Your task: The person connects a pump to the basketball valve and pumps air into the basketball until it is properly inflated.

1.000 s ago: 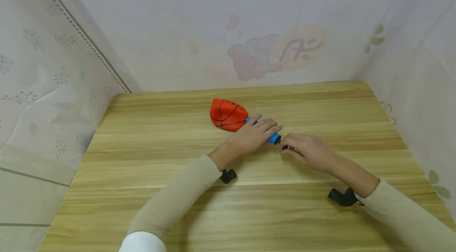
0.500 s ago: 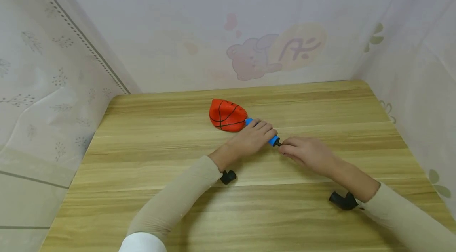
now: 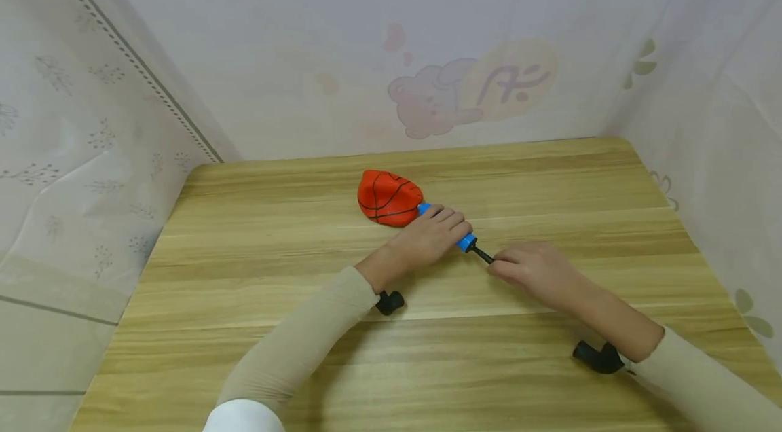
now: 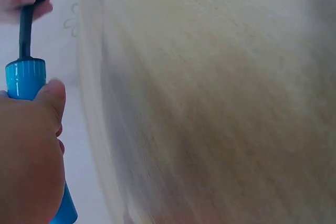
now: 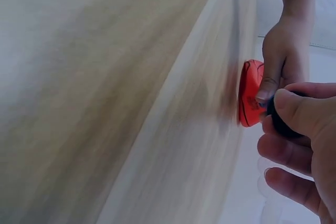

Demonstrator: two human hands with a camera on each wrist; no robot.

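Note:
A small blue hand pump point(image 3: 467, 242) slants across the middle of the table. Its far end meets a crumpled, half-flat red ball point(image 3: 389, 199) with black basketball lines. My left hand point(image 3: 430, 239) grips the pump's blue barrel; the left wrist view shows the thumb lying along the barrel point(image 4: 26, 78). From the near end a black rod point(image 3: 482, 255) sticks out. My right hand point(image 3: 537, 274) pinches the black handle point(image 5: 283, 116) at the rod's end between thumb and fingers. In the head view that handle is hidden by the fingers.
The wooden table point(image 3: 293, 269) extends around both hands, with its back edge against a printed curtain point(image 3: 305, 51). Black curved wrist-worn pieces point(image 3: 599, 357) hang under both forearms, close to the tabletop.
My right hand has closed on the pump handle and drawn it back toward the lower right, so more of the black rod shows. My left hand's fingers have curled round the barrel.

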